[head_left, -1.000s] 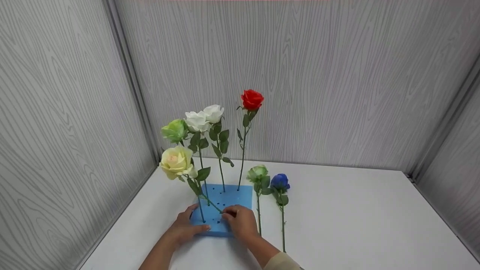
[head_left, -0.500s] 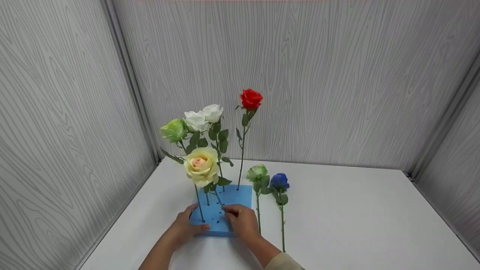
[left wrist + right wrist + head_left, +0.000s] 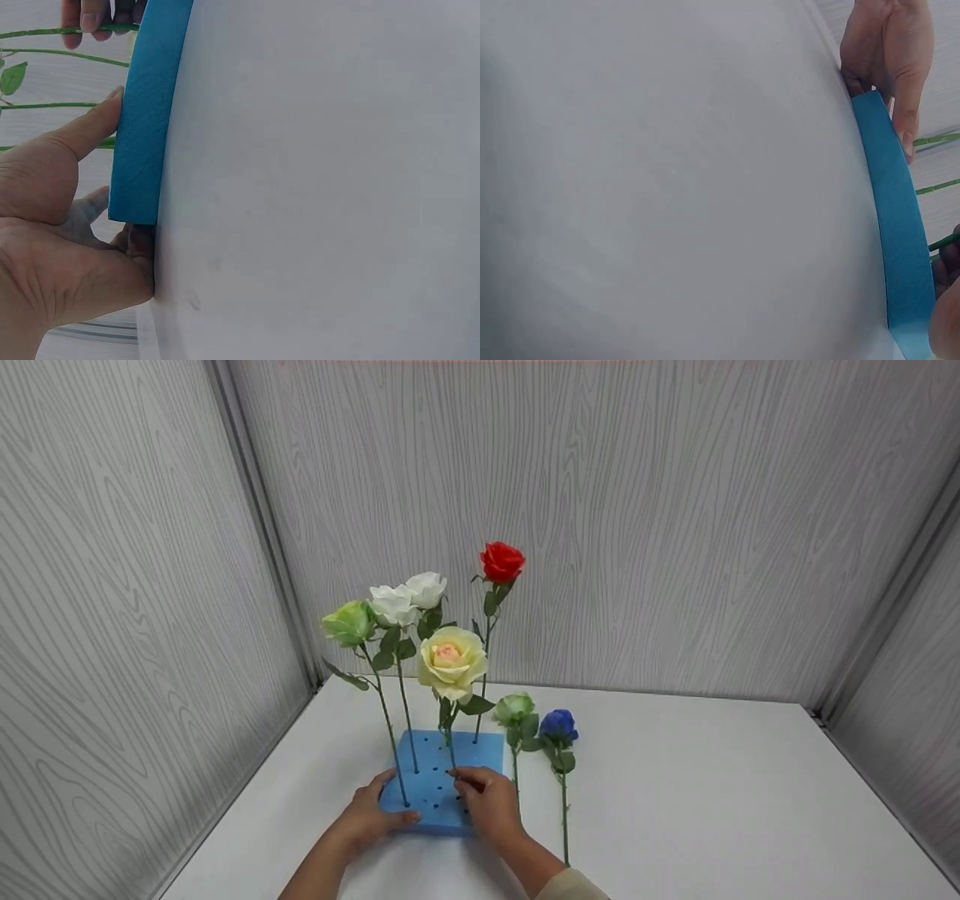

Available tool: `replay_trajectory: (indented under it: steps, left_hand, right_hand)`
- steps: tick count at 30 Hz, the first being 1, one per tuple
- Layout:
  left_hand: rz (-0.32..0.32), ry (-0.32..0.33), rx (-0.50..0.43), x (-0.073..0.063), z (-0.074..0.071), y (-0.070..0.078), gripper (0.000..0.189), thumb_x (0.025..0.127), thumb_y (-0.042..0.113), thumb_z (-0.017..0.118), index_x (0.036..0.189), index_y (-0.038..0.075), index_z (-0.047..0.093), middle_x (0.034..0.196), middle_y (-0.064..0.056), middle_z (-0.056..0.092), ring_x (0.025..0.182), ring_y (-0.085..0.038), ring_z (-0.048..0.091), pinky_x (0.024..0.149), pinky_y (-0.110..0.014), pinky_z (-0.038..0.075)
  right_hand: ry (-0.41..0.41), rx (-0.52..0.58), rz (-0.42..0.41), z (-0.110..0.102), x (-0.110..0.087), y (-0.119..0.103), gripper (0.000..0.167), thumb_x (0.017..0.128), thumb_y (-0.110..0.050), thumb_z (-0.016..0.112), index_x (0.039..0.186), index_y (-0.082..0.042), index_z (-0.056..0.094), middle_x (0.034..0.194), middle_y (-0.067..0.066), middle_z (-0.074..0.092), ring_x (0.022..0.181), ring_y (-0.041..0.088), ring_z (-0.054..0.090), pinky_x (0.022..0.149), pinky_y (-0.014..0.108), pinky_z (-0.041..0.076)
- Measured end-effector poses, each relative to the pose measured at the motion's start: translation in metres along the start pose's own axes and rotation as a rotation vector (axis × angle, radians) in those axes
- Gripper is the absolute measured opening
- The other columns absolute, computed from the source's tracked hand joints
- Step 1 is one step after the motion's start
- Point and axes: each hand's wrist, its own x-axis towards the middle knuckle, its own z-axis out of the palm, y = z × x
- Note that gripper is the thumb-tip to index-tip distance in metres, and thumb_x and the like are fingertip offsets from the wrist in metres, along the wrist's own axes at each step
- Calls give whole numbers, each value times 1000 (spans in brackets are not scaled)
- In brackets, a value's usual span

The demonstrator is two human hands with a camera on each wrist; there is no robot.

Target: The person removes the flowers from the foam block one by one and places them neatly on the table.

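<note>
My right hand (image 3: 489,804) pinches the green stem of a pale yellow rose (image 3: 452,666) low down, over the right half of a blue block (image 3: 439,829) with holes. The rose stands nearly upright; whether its stem end sits in a hole is hidden by the fingers. My left hand (image 3: 373,812) grips the block's front left corner, thumb over the near top edge and fingers along the left side. In the left wrist view, the left hand (image 3: 45,202) holds the block's end (image 3: 146,120). Behind the block in the right wrist view, fingers meet a stem (image 3: 945,241).
Standing in the block are a light green rose (image 3: 349,624), two white roses (image 3: 394,605) and a red rose (image 3: 502,562). Right of it, a pale green rose (image 3: 514,709) and a blue rose (image 3: 559,725) lie on the white table (image 3: 675,795). Grey panels (image 3: 637,525) enclose the table.
The yellow rose's bloom has swung right and up, from leaning far left to nearly upright. My right hand has shifted slightly, still pinching the stem. The left hand stays on the block.
</note>
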Motion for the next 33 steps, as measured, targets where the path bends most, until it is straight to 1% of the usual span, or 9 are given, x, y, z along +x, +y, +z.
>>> replay_trajectory:
  steps: [3, 5, 13, 17, 19, 23, 28, 32, 33]
  left_hand:
    - [10, 6, 1, 0, 1, 0, 116, 82, 42, 97, 171, 13, 28, 171, -36, 25, 159, -62, 27, 130, -73, 28]
    - [16, 11, -4, 0, 2, 0, 116, 82, 39, 97, 171, 12, 29, 171, -37, 25, 159, -62, 26, 130, -73, 27]
    - [15, 11, 4, 0, 2, 0, 113, 83, 36, 96, 171, 13, 28, 172, -37, 22, 160, -63, 21, 130, -74, 25]
    - [23, 2, -11, 0, 1, -2, 113, 84, 34, 96, 171, 12, 28, 172, -38, 20, 161, -63, 19, 131, -74, 23]
    - [20, -3, -21, 1, 1, -3, 113, 84, 34, 96, 171, 13, 27, 173, -38, 19, 161, -64, 18, 131, -74, 23]
    - [6, -5, -28, 3, 0, -4, 114, 83, 35, 96, 172, 13, 27, 174, -37, 19, 161, -63, 18, 130, -74, 23]
    - [-3, -4, -43, 6, 0, -3, 114, 82, 34, 97, 171, 13, 28, 174, -36, 18, 162, -62, 17, 131, -73, 23]
    - [3, 0, -28, 5, 0, -1, 116, 81, 33, 98, 171, 12, 29, 174, -37, 18, 161, -63, 17, 130, -73, 23]
    - [10, 4, -12, 5, 0, -1, 115, 81, 33, 98, 171, 11, 29, 173, -38, 20, 161, -64, 18, 130, -74, 23]
  right_hand:
    - [3, 40, -20, -3, -1, 1, 20, 102, -7, 73, 120, -8, 83, 117, 15, 82, 99, 12, 76, 80, 19, 62]
    - [8, 43, -19, -6, -1, 1, 20, 102, -7, 73, 120, -7, 83, 117, 14, 82, 100, 12, 74, 80, 19, 61]
    - [32, 19, 8, -21, -4, -1, 21, 103, -8, 73, 121, -11, 81, 110, 6, 81, 93, 10, 69, 76, 19, 59]
    - [35, 9, 3, -28, -4, -3, 22, 103, -9, 73, 123, -17, 80, 107, 3, 80, 91, 10, 70, 78, 21, 60]
    - [32, -7, -11, -31, -5, -4, 24, 104, -10, 73, 124, -20, 79, 107, 3, 80, 92, 11, 70, 79, 21, 61]
    - [28, -32, -39, -39, -6, -6, 27, 104, -10, 72, 128, -22, 78, 107, 4, 79, 91, 11, 71, 80, 21, 61]
    - [48, -43, -75, -50, -5, -8, 32, 104, -7, 72, 133, -20, 75, 105, 3, 77, 91, 10, 71, 79, 22, 61]
    - [65, -54, -80, -62, -6, -8, 34, 103, -6, 71, 135, -18, 73, 104, 2, 75, 90, 10, 71, 80, 22, 61]
    - [67, -55, -79, -65, -7, -8, 34, 104, -6, 71, 136, -18, 73, 104, 1, 75, 91, 11, 71, 81, 21, 61]
